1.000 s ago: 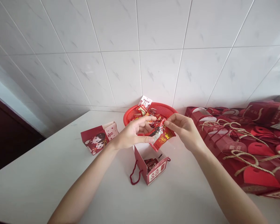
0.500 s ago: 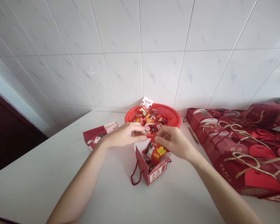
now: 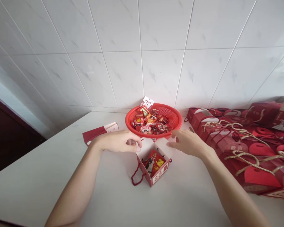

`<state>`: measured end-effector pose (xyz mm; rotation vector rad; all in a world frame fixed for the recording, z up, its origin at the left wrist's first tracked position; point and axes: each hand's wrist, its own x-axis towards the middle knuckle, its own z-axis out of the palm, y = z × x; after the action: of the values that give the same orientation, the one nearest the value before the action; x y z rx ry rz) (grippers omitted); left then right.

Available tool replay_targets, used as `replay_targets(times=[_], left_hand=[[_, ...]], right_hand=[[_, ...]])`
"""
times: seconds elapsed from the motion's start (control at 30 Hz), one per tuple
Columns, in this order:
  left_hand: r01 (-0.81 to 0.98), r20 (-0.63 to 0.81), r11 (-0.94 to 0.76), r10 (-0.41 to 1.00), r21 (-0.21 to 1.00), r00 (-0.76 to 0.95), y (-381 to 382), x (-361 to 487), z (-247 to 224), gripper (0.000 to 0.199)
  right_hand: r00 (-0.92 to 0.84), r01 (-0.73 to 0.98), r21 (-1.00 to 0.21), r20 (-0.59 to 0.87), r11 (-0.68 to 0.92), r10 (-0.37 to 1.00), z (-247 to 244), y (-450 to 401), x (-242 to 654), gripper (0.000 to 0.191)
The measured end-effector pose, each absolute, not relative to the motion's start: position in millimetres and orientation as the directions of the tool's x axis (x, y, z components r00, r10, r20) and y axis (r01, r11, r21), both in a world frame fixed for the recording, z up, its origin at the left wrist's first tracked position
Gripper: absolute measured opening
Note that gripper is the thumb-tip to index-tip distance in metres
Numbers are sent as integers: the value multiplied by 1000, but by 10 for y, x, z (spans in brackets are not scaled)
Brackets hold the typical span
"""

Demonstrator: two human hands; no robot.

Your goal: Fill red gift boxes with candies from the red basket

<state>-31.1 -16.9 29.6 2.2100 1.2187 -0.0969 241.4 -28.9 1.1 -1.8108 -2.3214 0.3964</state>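
A small open red gift box (image 3: pixel 160 172) stands on the white table, its back flaps spread. Inside it lies a red snack packet (image 3: pixel 157 162) with yellow print. My left hand (image 3: pixel 120 141) is at the box's left flap, fingers loosely bent and thumb apart, nothing seen in it. On the other side, my right hand (image 3: pixel 188 142) has its thumb and fingers apart near the right flap, also holding nothing. Whether the fingertips touch the flaps I cannot tell. A dark red cord handle (image 3: pixel 137 182) hangs from the box's left side.
Behind the box, a red plastic basket (image 3: pixel 177 121) holds several wrapped sweets and a white card (image 3: pixel 147 102). A flat red and white carton (image 3: pixel 94 134) lies to the left. Rows of red gift boxes (image 3: pixel 236 148) with rope handles fill the right side. A tiled wall (image 3: pixel 163 72) closes the back.
The red packet, held in my right hand over the box before, now lies inside it. My right hand has let go and moved right; my left hand has shifted slightly left and down.
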Motion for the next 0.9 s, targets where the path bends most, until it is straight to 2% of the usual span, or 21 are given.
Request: replay_targets(times=[0.1,0.33,0.43,0.53,0.6,0.73,0.83,0.9], left_hand=[[809,-406,-380,720,448,563,-227,-326,327,39],[775,-411,-445,667,449,621,-350,-298,385,49],[766,-403,-480,657,429,637,-388,-200,375,40],[810,-382,-470,718,352,583,-420,-66,338,25],[844,-366,-447,764,296,532,-441,13,302,23],[865,-326,-402,809,302,490,-482,105,229,38],[884,-321,-383,830,267,456,-513,142,199,55],[890,-296,-385,844,245,447,-542,167,194,56]], right_hand=[[-360,885,-348,-95,308,928,-12,-322,2416,21],[-495,803,-421,-79,421,865,61,-510,2334,16],[-585,721,-512,-89,467,806,102,-582,2278,14],[-695,637,-574,-142,514,704,121,-612,2229,14],[-738,613,-583,-180,534,650,117,-606,2215,11],[-762,610,-558,-220,562,609,92,-565,2238,10],[-789,585,-571,-238,575,566,97,-536,2287,16],[-793,582,-588,-257,562,553,117,-524,2322,23]])
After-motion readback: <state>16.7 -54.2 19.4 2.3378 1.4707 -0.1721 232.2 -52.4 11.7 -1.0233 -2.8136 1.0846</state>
